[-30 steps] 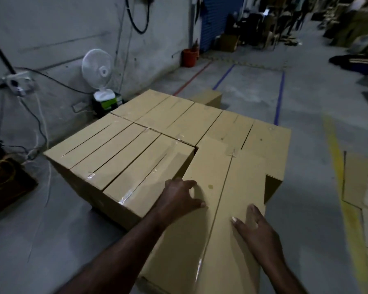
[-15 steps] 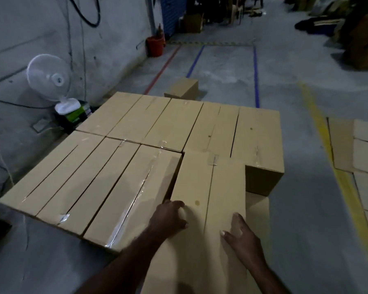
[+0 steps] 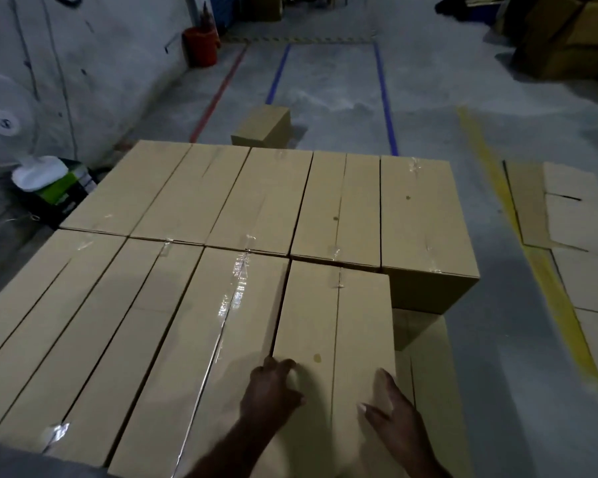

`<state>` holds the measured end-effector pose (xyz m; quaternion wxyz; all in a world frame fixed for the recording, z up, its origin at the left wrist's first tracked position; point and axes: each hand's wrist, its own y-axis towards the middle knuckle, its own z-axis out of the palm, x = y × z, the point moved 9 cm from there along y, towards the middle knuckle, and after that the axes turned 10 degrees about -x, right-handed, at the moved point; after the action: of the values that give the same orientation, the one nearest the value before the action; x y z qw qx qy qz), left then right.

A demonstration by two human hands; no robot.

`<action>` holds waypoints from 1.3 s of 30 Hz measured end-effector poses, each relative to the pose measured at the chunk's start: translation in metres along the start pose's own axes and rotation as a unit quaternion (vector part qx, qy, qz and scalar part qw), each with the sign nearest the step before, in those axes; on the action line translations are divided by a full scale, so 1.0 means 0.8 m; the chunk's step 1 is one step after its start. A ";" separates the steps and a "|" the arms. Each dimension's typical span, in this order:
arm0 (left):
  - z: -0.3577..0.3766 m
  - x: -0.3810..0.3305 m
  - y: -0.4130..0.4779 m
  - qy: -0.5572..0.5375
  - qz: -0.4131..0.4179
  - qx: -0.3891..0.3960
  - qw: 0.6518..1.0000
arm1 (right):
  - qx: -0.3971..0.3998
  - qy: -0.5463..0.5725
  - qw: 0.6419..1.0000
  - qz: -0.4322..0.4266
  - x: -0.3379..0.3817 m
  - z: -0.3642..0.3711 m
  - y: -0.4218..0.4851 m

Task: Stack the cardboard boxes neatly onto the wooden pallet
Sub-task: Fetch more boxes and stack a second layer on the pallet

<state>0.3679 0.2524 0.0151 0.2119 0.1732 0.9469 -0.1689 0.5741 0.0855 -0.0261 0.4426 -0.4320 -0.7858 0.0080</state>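
Several taped cardboard boxes point(image 3: 221, 201) sit packed in two rows, forming a flat top layer. The wooden pallet is hidden beneath them. The nearest right box point(image 3: 335, 315) lies level with its neighbours, its far end against the back row. My left hand point(image 3: 273, 391) presses bent fingertips onto this box's top near its left edge. My right hand point(image 3: 390, 412) lies flat against its right side and top edge. A lower-layer box point(image 3: 428, 374) shows uncovered to the right of it.
A lone small box point(image 3: 263, 127) stands on the floor beyond the stack. A white fan point(image 3: 4, 132) and an orange bucket point(image 3: 201, 44) are by the left wall. Flattened cardboard point(image 3: 573, 219) lies right of a yellow floor line point(image 3: 532, 257).
The box under my hands has slid forward and now sits square against the back row and the left neighbour. My view has shifted over the stack.
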 end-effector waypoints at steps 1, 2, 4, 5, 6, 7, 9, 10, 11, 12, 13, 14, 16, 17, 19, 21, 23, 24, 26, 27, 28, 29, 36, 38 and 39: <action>0.003 0.005 0.005 0.001 0.004 0.000 1.000 | -0.004 0.000 1.000 0.001 0.000 0.005 0.005; 0.006 0.010 0.011 0.003 0.008 -0.002 1.000 | -0.008 -0.001 1.000 0.001 0.000 0.009 0.009; 0.012 0.019 0.020 0.008 0.019 -0.006 1.000 | -0.015 -0.007 1.000 -0.003 0.000 0.017 0.018; 0.015 0.022 0.024 0.013 0.025 -0.006 1.000 | -0.018 -0.010 1.000 -0.005 0.000 0.021 0.022; 0.017 0.025 0.027 0.018 0.030 -0.006 0.999 | -0.021 -0.011 1.000 -0.005 -0.001 0.024 0.025; 0.020 0.028 0.029 0.021 0.036 -0.006 0.999 | -0.024 -0.009 1.000 -0.004 -0.003 0.026 0.027; 0.026 0.032 0.031 0.016 0.046 -0.011 0.999 | -0.030 -0.005 1.000 -0.003 -0.006 0.031 0.030; 0.029 0.035 0.033 0.011 0.052 -0.016 0.998 | -0.035 -0.005 0.999 -0.003 -0.007 0.033 0.031; 0.031 0.037 0.035 0.007 0.058 -0.022 0.998 | -0.039 -0.005 0.999 -0.003 -0.008 0.034 0.033; 0.034 0.039 0.037 0.005 0.061 -0.026 0.998 | -0.044 -0.006 0.999 -0.005 -0.008 0.035 0.036; 0.037 0.041 0.040 0.003 0.064 -0.029 0.998 | -0.049 -0.007 0.999 -0.007 -0.009 0.036 0.040; 0.040 0.042 0.043 0.002 0.067 -0.032 0.997 | -0.053 -0.007 0.999 -0.009 -0.010 0.038 0.044; 0.044 0.040 0.048 0.011 0.083 -0.042 0.996 | -0.059 -0.010 0.998 -0.007 -0.011 0.042 0.050; 0.047 0.037 0.049 0.023 0.094 -0.047 0.994 | -0.058 -0.013 0.998 -0.006 -0.011 0.043 0.054; 0.055 0.037 0.053 0.059 0.111 -0.053 0.991 | -0.060 -0.016 0.998 -0.002 -0.012 0.047 0.059; 0.063 0.044 0.057 0.086 0.116 -0.049 0.988 | -0.069 -0.009 0.998 0.001 -0.012 0.048 0.060; 0.068 0.047 0.057 0.109 0.143 -0.039 0.983 | -0.078 -0.010 0.997 0.001 -0.011 0.049 0.058; 0.068 0.047 0.053 0.114 0.168 -0.041 0.978 | -0.083 -0.013 0.996 -0.002 -0.011 0.050 0.057; 0.067 0.051 0.038 0.118 0.221 -0.054 0.967 | -0.087 -0.027 0.996 -0.003 -0.012 0.051 0.056; 0.068 0.055 0.025 0.125 0.246 -0.057 0.960 | -0.089 -0.039 0.995 0.000 -0.014 0.052 0.055; 0.072 0.061 0.011 0.137 0.268 -0.057 0.952 | -0.096 -0.051 0.994 0.001 -0.014 0.051 0.053; 0.075 0.069 -0.005 0.153 0.287 -0.057 0.944 | -0.109 -0.063 0.992 0.001 -0.014 0.050 0.049; 0.094 0.125 -0.127 0.194 0.446 -0.093 0.869 | -0.166 -0.175 0.970 -0.021 -0.038 0.073 -0.022; 0.100 0.144 -0.140 0.199 0.441 -0.053 0.874 | -0.162 -0.184 0.969 -0.023 -0.060 0.080 -0.056; 0.101 0.152 -0.142 0.197 0.432 -0.032 0.879 | -0.154 -0.180 0.971 -0.021 -0.070 0.084 -0.075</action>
<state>0.2472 0.1513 -0.0820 0.0779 0.5880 0.8051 0.0071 0.5002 0.0345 -0.0818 0.2221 -0.4696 -0.8533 -0.0454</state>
